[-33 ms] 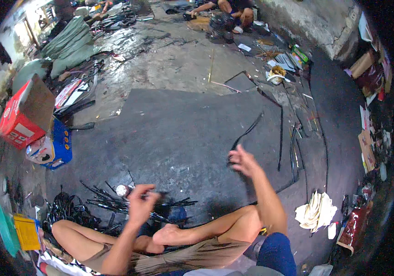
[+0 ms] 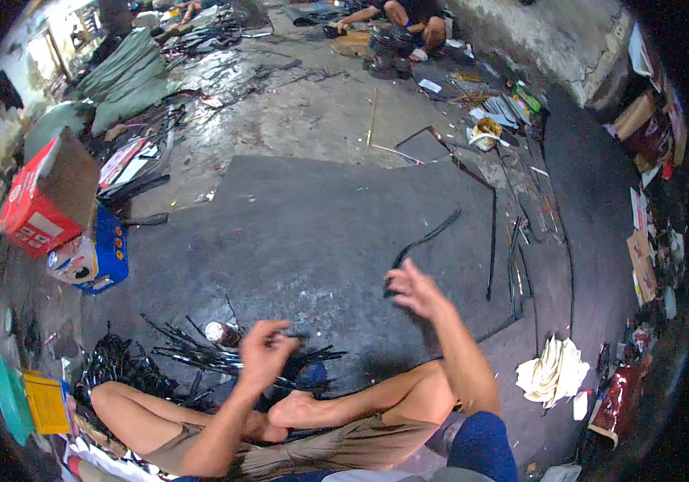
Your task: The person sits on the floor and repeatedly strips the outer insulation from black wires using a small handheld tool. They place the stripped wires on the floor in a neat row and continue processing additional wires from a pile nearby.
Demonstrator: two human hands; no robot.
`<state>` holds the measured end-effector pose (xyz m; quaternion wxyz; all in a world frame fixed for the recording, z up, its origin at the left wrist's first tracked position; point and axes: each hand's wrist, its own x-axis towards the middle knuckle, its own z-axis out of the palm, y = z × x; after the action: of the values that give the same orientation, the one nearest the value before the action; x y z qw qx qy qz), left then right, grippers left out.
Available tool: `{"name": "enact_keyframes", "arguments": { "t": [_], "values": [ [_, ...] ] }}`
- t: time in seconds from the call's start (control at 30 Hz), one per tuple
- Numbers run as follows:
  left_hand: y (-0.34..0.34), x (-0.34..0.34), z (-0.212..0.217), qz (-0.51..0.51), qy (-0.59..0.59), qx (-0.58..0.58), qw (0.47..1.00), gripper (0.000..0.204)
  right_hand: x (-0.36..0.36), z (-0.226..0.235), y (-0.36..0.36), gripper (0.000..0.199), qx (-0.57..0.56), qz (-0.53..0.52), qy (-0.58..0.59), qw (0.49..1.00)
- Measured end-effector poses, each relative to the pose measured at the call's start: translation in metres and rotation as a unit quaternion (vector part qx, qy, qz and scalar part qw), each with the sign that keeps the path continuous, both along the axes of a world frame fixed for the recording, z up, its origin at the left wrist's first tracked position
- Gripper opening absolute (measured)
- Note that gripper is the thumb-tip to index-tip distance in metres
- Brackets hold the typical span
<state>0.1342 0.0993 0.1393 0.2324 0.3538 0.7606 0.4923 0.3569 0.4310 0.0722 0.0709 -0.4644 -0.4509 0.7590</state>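
My right hand (image 2: 418, 291) is closed around the lower end of a thin black strip (image 2: 431, 236). From the fingers the strip curves up and to the right, over a dark flat sheet. Further left, above my crossed legs, my left hand (image 2: 269, 350) has its fingers pinched together. A small dark piece shows at its fingertips, too blurred to name. Beneath and beside this hand lies a spread bundle of shiny black strips (image 2: 192, 347). Next to the bundle lies a dark bottle with a white cap (image 2: 222, 333).
A tangled black heap (image 2: 123, 368) lies left of my knee. Beyond it stand a red carton (image 2: 43, 213) and a blue box (image 2: 107, 249). A cream cloth (image 2: 552, 371) lies at my right, near long black strips (image 2: 493, 241). Another person (image 2: 408, 24) sits at the far side.
My right hand has shifted slightly left and nearer, bringing the black strip with it. My left hand has moved a little to the right.
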Motion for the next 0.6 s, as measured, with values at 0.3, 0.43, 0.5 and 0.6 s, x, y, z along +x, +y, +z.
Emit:
{"name": "enact_keyframes", "arguments": {
  "t": [0.3,0.43,0.5,0.6],
  "values": [
    [0.026,0.039,-0.004,-0.024,0.172,0.119,0.978,0.023,-0.062,0.055,-0.184,0.083,-0.207,0.072,0.162,0.962],
    [-0.003,0.03,0.018,0.014,0.125,0.143,0.982,0.019,-0.065,0.069,-0.2,0.063,0.182,0.174,0.105,0.962],
    [-0.019,0.025,0.032,0.029,0.053,0.125,0.99,0.019,-0.074,0.095,-0.217,0.052,0.479,0.183,0.15,0.845],
    [-0.031,0.032,0.059,0.099,-0.21,0.142,0.962,0.014,-0.088,0.131,-0.234,0.05,0.479,0.224,0.208,0.823]
  ]
}}
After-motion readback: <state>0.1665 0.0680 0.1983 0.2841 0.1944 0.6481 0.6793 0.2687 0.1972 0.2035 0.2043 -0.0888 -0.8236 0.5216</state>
